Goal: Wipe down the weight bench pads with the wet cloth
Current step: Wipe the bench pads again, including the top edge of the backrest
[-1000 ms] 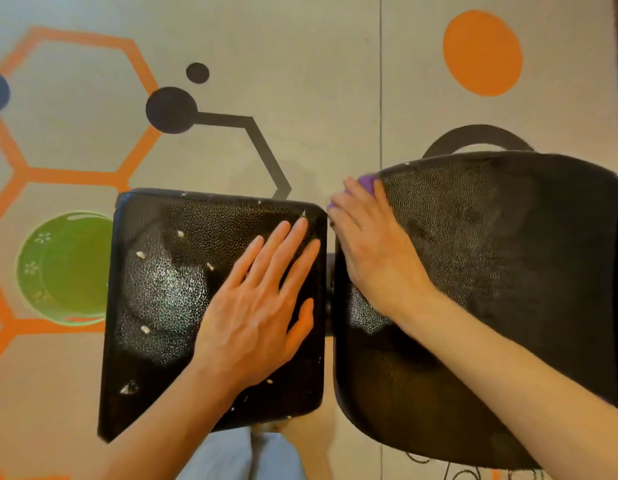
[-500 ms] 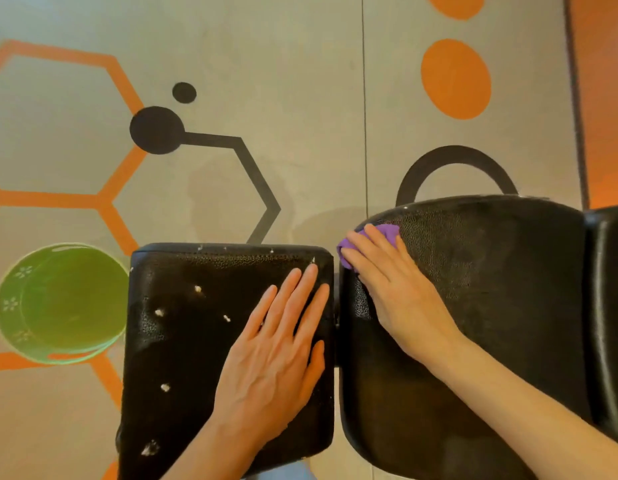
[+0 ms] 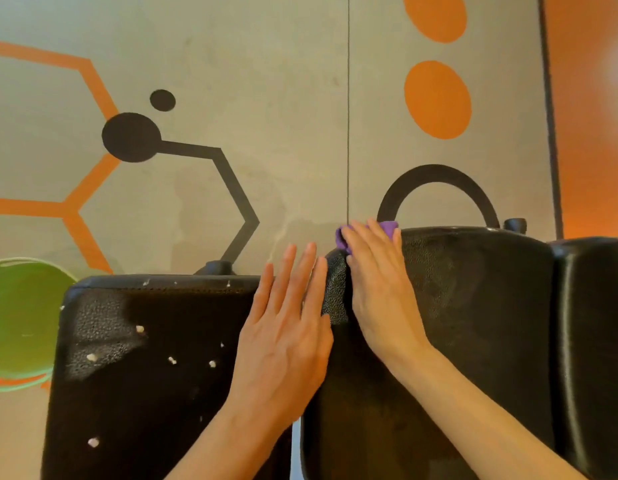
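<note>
Two black textured bench pads lie side by side. The left pad [image 3: 134,368] carries several small white specks. My left hand [image 3: 286,337] lies flat with straight fingers on that pad's right edge. On the far left corner of the right pad [image 3: 473,306], my right hand [image 3: 376,282] presses a purple cloth [image 3: 387,227]. Only the cloth's edge shows past the fingertips.
A third black pad [image 3: 595,341] adjoins on the right. A green plate [image 3: 20,323] lies on the floor to the left of the bench. The grey floor has orange and black painted shapes, and a black curved frame bar [image 3: 435,174] rises behind the right pad.
My right hand has slid the cloth toward the right pad's far corner. My left hand has shifted toward the gap between the pads. The camera view has tilted upward.
</note>
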A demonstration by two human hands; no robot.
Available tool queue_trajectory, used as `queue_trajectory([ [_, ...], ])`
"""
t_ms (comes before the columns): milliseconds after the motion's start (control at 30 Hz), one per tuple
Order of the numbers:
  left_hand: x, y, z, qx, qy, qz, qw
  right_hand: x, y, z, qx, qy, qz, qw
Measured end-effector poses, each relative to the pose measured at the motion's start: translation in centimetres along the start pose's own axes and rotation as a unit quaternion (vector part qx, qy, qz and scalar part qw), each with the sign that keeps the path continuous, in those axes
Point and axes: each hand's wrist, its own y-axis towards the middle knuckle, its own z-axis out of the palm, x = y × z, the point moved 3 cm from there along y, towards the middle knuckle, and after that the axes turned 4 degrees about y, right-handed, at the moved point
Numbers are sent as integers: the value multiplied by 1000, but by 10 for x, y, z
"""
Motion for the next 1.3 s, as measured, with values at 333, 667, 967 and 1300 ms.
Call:
queue_trajectory([
  [333, -2, 24, 18, 44, 56, -6, 997, 1, -5, -5, -7, 14, -39, 999],
  [667, -1, 27, 20, 60, 31, -15, 998, -5, 8, -10, 8, -20, -10, 1000],
  [967, 1, 28, 19, 66, 14, -24, 997, -31, 20, -35, 1, -17, 35, 999],
  [1300, -8, 38, 8, 69, -32, -54, 996, -41, 17, -39, -5, 9, 32, 999],
])
